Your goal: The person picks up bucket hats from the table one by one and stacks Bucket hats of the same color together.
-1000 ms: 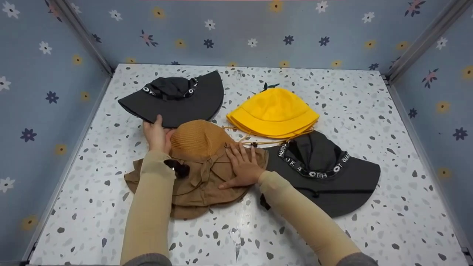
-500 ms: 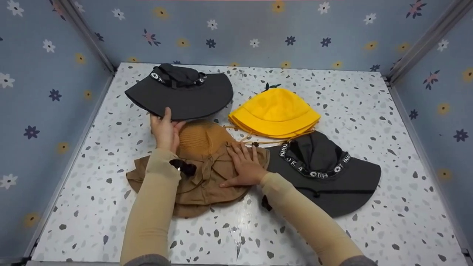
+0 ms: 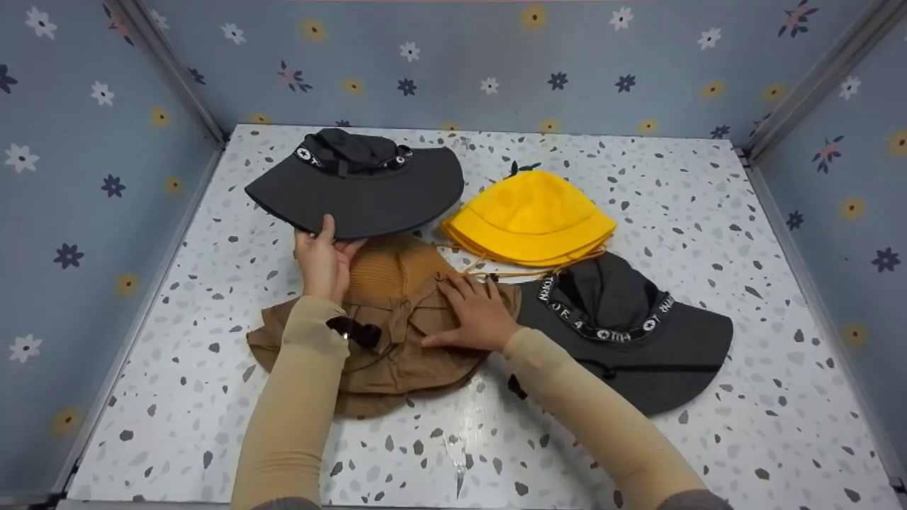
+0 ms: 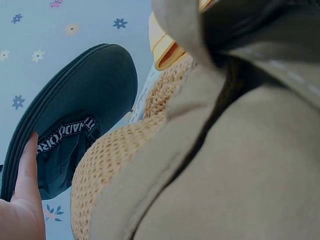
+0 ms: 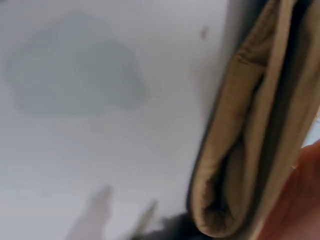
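Note:
At the back left of the head view, my left hand [image 3: 322, 265] grips the near brim edge of a dark grey wide-brimmed hat [image 3: 368, 198], thumb on top and the other fingers underneath. In the left wrist view the thumb [image 4: 27, 172] lies against this hat's brim [image 4: 112, 75], beside its lettered band. My right hand [image 3: 478, 315] rests on a brown hat [image 3: 425, 368] with a knitted tan crown [image 3: 390, 265], fingers spread over its cloth. Folded brown brim cloth [image 5: 240, 165] fills the right side of the right wrist view.
A yellow bucket hat [image 3: 531, 219] with a cord lies behind and right of the brown hat. Another dark grey hat [image 3: 659, 354] lies at the right, close to my right forearm. Flower-patterned walls [image 3: 460, 64] enclose the speckled table [image 3: 793, 425] at the back and sides.
My left hand has carried the dark grey hat to the right, first away from me, then slightly back. Its brim now spreads flatter. My right hand has stayed on the brown hat.

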### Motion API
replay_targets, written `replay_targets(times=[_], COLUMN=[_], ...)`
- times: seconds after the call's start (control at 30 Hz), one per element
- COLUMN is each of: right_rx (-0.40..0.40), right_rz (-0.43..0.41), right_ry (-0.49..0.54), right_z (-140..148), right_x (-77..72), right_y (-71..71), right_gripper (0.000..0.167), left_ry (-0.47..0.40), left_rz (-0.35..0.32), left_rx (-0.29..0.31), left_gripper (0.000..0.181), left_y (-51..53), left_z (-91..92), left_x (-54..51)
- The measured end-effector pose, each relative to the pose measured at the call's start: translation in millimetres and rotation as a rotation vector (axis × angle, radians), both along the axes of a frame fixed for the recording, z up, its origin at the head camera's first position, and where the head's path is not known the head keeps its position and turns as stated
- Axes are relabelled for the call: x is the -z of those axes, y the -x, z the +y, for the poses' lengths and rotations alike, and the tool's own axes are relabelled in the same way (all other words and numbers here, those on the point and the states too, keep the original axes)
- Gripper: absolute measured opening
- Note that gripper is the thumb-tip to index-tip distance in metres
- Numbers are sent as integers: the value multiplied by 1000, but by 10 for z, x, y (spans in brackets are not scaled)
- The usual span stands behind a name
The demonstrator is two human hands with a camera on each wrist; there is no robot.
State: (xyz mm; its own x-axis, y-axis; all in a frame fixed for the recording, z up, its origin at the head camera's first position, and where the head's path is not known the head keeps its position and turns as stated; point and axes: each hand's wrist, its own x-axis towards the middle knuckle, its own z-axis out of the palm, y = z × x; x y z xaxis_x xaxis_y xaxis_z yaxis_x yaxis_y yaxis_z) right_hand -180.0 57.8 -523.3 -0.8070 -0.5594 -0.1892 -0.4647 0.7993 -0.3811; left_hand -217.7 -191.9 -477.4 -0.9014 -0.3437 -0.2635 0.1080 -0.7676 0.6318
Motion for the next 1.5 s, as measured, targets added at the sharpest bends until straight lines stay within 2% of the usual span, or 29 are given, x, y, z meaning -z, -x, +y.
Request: replay_targets(times=[0.1,0.27,0.43,0.63,0.73,0.87,1.0,1.1,1.3,1.5], right_rx=[72,252,395,542,591,640,682,699,724,707], right_rz=[-29,-238,-450,-695,-817,-928,-982,-1007,-1004,-972], right_ry=[133,477,766,1040,1211,1421,1569,1632,1689,1733], right_z=[-9,-8,15,42,35,36,72,109,140,128], right_x=[-72,-193,-301,-369,-402,-452,-491,-512,-537,-540], right_y=[74,205,289,372,409,462,511,532,531,513], right_gripper=[88,72,66,64,61,56,49,45,40,34], left_ry=[-17,-42,-63,-60,-41,-36,-35,-41,-61,-55], left_rz=[-5,-11,10,37,37,46,57,63,46,21], left_rx=[4,19,49,80,96,118,132,138,147,148], left_gripper=[52,54,54,53,52,53,53,51,44,32], left_y=[-2,-12,-70,-142,-163,-192,-213,-218,-219,-211], left_z=[11,58,135,219,257,300,324,342,387,442], left_x=[-7,-20,-24,-16,-7,11,30,29,15,0])
